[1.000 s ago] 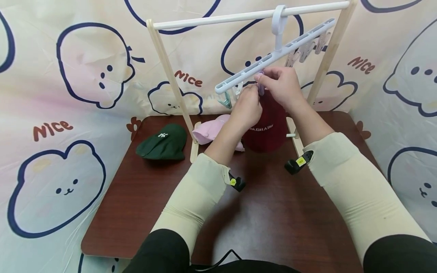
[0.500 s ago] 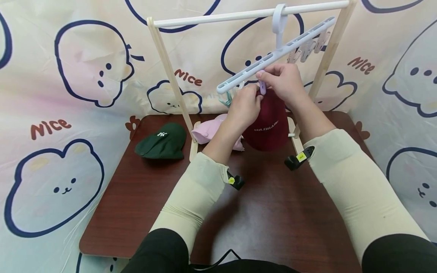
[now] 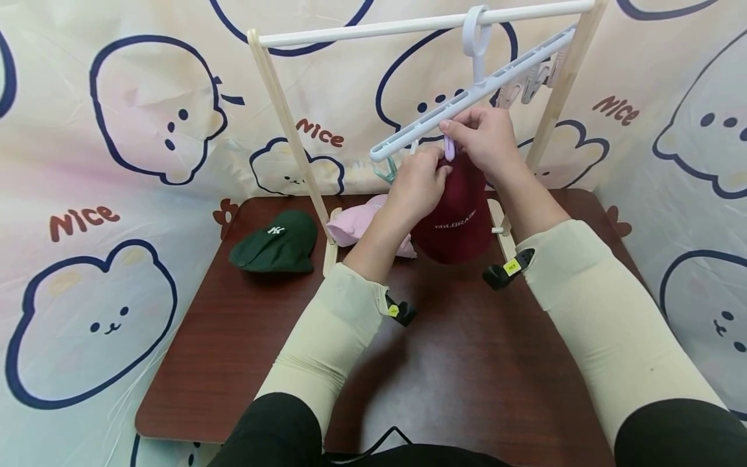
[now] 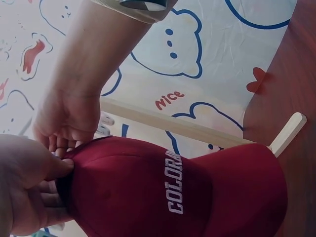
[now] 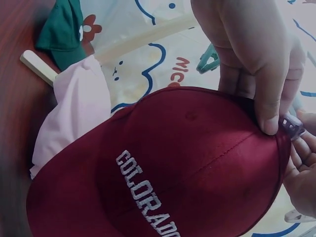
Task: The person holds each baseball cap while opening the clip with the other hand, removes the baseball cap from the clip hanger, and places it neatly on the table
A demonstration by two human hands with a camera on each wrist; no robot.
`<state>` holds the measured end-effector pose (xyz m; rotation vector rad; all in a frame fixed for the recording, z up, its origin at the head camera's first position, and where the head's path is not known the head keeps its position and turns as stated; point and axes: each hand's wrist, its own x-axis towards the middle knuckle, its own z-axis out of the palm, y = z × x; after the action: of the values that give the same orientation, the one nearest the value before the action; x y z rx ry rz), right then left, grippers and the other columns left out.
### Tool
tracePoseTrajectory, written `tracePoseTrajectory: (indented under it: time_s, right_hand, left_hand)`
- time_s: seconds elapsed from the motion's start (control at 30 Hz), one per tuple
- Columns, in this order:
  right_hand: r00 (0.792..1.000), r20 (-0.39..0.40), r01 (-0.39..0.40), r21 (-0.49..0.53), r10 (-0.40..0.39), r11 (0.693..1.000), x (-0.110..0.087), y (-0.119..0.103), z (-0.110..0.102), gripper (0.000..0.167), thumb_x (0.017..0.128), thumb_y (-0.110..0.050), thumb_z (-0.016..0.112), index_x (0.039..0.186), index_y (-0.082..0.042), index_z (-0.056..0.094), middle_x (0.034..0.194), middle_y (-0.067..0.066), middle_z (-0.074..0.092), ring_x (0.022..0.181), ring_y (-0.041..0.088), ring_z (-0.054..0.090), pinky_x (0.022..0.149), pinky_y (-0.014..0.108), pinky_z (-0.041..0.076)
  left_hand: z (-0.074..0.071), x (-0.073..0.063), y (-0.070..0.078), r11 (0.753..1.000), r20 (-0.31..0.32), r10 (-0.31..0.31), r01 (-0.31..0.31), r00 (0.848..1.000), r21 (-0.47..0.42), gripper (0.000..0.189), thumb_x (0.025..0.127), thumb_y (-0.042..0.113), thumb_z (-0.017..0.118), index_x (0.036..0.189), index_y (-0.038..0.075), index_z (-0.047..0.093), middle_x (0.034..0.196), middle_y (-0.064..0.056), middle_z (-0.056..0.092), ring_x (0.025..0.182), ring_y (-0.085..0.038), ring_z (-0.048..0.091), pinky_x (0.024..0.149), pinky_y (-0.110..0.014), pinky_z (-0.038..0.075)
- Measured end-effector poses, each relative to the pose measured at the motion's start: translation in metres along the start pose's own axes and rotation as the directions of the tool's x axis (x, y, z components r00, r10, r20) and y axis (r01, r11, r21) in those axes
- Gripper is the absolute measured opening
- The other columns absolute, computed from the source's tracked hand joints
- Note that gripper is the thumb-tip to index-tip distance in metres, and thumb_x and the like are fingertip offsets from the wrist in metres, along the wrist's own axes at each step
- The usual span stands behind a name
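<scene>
A dark red baseball cap (image 3: 455,224) with white COLORADO lettering hangs brim-down under the pale blue clip hanger (image 3: 434,120). My left hand (image 3: 417,185) pinches the cap's back edge, the thumb on the outer cloth, as the right wrist view shows. Just right of it, my right hand (image 3: 487,139) grips a purple clothespin (image 3: 449,148) below the hanger bar. In the right wrist view this clothespin (image 5: 292,127) sits right at the cap's edge, beside the left thumb. Fingers hide part of the clothespin.
The hanger hooks over a white rail (image 3: 373,31) on a wooden stand. A teal clip (image 3: 386,171) and several other clips (image 3: 533,81) hang from it. On the brown table (image 3: 245,363) lie a green cap (image 3: 280,243) and a pink cap (image 3: 353,224), the latter behind the left forearm.
The purple clothespin has tilted slightly and shows more plainly, while the hanger has turned a little. The cap's lettering has come into fuller view. Both hands keep nearly the same place.
</scene>
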<state>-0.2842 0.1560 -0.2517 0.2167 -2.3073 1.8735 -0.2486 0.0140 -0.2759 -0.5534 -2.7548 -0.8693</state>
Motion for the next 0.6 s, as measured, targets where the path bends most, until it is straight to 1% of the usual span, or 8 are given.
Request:
tracePoseTrajectory:
  time_s: [0.1,0.17,0.23,0.3,0.37,0.47,0.53,0.6]
  right_hand:
    - [1.000,0.011,-0.008,0.043,0.008,0.999,0.000,0.001,0.001,0.020,0.088,-0.020,0.074,0.095,-0.001,0.072,0.076,-0.001,0.066,0.068,0.012,0.060,0.061,0.021,0.051]
    - [1.000,0.019,-0.008,0.060,0.007,0.998,-0.001,0.001,0.001,0.018,0.089,-0.020,0.073,0.093,-0.003,0.071,0.074,0.000,0.066,0.063,0.012,0.063,0.062,0.021,0.054]
    - [1.000,0.025,-0.006,0.079,0.004,0.997,-0.001,0.001,0.001,0.016,0.089,-0.019,0.073,0.092,-0.003,0.071,0.072,0.001,0.066,0.060,0.012,0.064,0.062,0.021,0.055]
    - [1.000,0.029,-0.001,0.094,-0.002,0.996,-0.002,0.001,0.002,0.016,0.089,-0.020,0.073,0.093,-0.004,0.072,0.071,0.002,0.066,0.061,0.013,0.064,0.063,0.022,0.056]
    - [0.999,0.039,-0.001,0.094,-0.003,0.996,-0.003,0.001,0.002,0.019,0.089,-0.022,0.074,0.096,-0.004,0.072,0.072,0.003,0.066,0.065,0.014,0.063,0.066,0.023,0.057]
    - [0.998,0.054,-0.019,0.079,0.014,0.997,-0.007,0.001,0.003,0.027,0.088,-0.027,0.074,0.105,-0.006,0.072,0.076,0.004,0.066,0.077,0.017,0.062,0.072,0.025,0.057]
    - [0.998,0.057,-0.039,0.058,0.036,0.998,-0.010,0.002,0.002,0.033,0.088,-0.031,0.075,0.112,-0.008,0.072,0.084,0.005,0.068,0.086,0.018,0.061,0.076,0.026,0.057]
    - [0.997,0.052,-0.059,0.048,0.057,0.997,-0.011,0.003,0.002,0.039,0.086,-0.033,0.076,0.117,-0.010,0.071,0.094,0.004,0.069,0.094,0.018,0.061,0.080,0.026,0.057]
  left_hand:
    - [0.000,-0.003,-0.001,1.000,0.036,0.000,0.000,0.999,0.000,0.021,0.100,0.021,0.058,0.112,0.007,0.066,0.107,-0.007,0.067,0.093,-0.017,0.059,0.083,-0.029,0.049]
    - [0.000,-0.006,-0.002,1.000,0.062,0.004,-0.003,0.998,-0.018,0.021,0.100,0.021,0.058,0.111,0.006,0.066,0.103,-0.007,0.068,0.090,-0.017,0.059,0.082,-0.029,0.049]
    - [0.001,-0.010,-0.005,0.998,0.089,0.009,-0.004,0.996,-0.055,0.021,0.099,0.021,0.058,0.111,0.006,0.067,0.101,-0.006,0.069,0.088,-0.016,0.060,0.081,-0.028,0.050]
    - [0.002,-0.014,-0.008,0.993,0.103,0.006,0.005,0.995,-0.114,0.021,0.099,0.021,0.059,0.111,0.007,0.068,0.100,-0.006,0.069,0.087,-0.014,0.061,0.079,-0.026,0.051]
    - [0.004,-0.017,-0.012,0.982,0.120,-0.010,0.033,0.993,-0.185,0.021,0.099,0.021,0.060,0.112,0.008,0.068,0.099,-0.004,0.070,0.086,-0.013,0.062,0.078,-0.025,0.052]
    - [0.010,-0.024,-0.018,0.956,0.135,-0.028,0.066,0.990,-0.286,0.020,0.098,0.021,0.062,0.112,0.009,0.070,0.099,-0.002,0.071,0.086,-0.011,0.063,0.077,-0.024,0.052]
    - [0.015,-0.029,-0.023,0.935,0.145,-0.040,0.089,0.989,-0.343,0.020,0.097,0.021,0.063,0.112,0.010,0.070,0.099,-0.001,0.071,0.086,-0.011,0.063,0.078,-0.024,0.051]
    - [0.021,-0.034,-0.028,0.913,0.143,-0.048,0.102,0.989,-0.395,0.020,0.096,0.021,0.064,0.111,0.009,0.071,0.099,-0.002,0.072,0.086,-0.012,0.063,0.077,-0.025,0.051]
